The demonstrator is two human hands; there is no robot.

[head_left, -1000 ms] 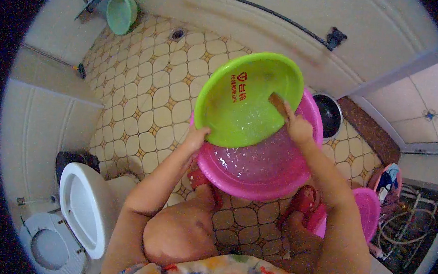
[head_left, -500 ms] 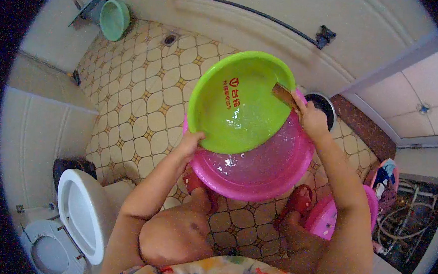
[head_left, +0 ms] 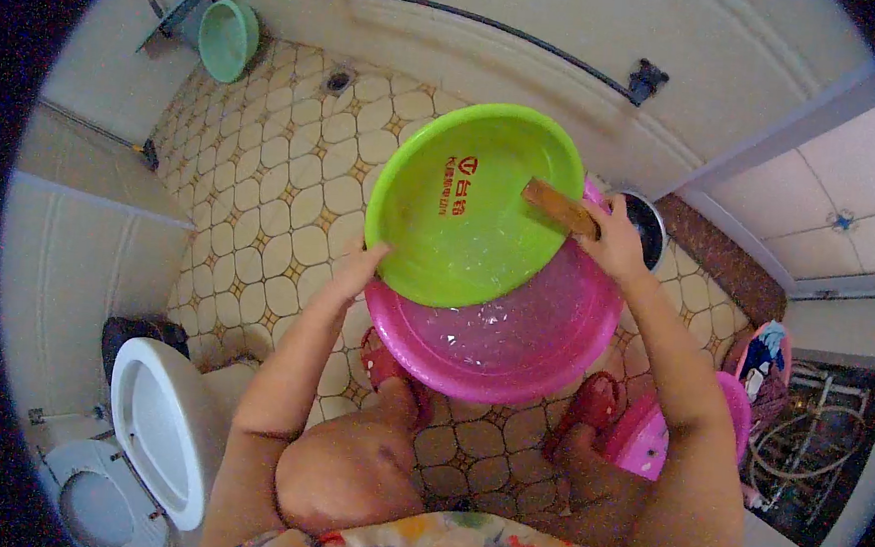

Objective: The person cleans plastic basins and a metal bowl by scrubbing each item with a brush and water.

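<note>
Green basin tilted over the pink basin, wooden-looking tool at its inner side

The tiled floor bears the wide pink basin in front of your feet, with cloudy water inside. Above it, the green basin leans with its open side turned up toward you, its near edge over that water; wet glints show on its inside. Keep that near edge over the pink basin, so that drips would fall within it rather than on the tiles.

Your left hand steadies the green basin at its near left rim. It would pay to hold that side firm, as a wet rim may slip or swing when you press from the other side. The thumb lies over the rim; the other fingers look tucked outside or beneath, but you cannot tell how tightly.

Your right hand is closed around the near end of the tool, perhaps a brush, though no bristles can be made out. Its far end lies over the green basin's right inner side; whether it touches cannot be told. Lay its working face flat, with even pressure, and keep your fingertips clear of the rim. Your fingers wrap the handle, partly hidden.
</note>
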